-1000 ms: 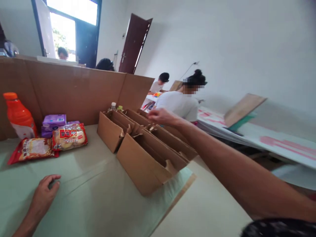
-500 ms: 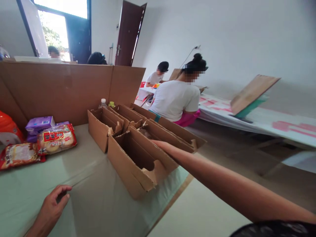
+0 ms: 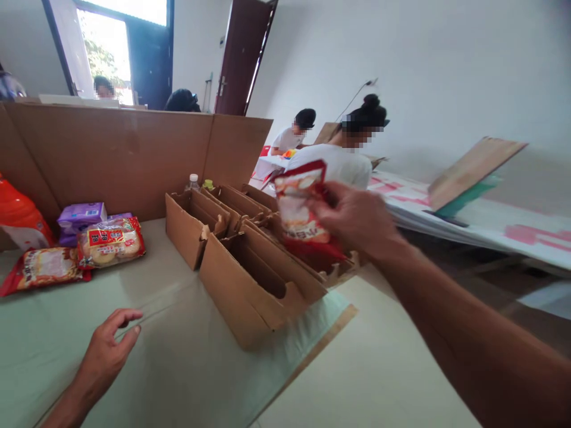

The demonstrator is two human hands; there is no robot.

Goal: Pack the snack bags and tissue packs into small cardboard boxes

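My right hand (image 3: 357, 220) is closed on the edge of a red-and-white snack packet (image 3: 300, 208), which it holds upright above the cardboard boxes at the back right. Nearest to me among these open-topped boxes is a long cardboard box (image 3: 241, 303) with a cut-down front. My left hand (image 3: 110, 342) hovers over the green-covered table (image 3: 169, 362), fingers apart and nothing in them. Beyond it lie a packet of round rice crackers (image 3: 111, 242) and another red-and-white snack packet (image 3: 49, 268).
Behind the crackers sits a purple packet (image 3: 81, 217), with an orange package (image 3: 22, 214) at the left edge. A cardboard screen (image 3: 134, 157) stands along the back. A capped clear bottle (image 3: 193, 183) is behind the boxes. People in white shirts sit beyond, near another table (image 3: 468, 220).
My right hand has come up out of the boxes with the snack packet in it. The left hand has shifted slightly and its fingers are a little straighter.
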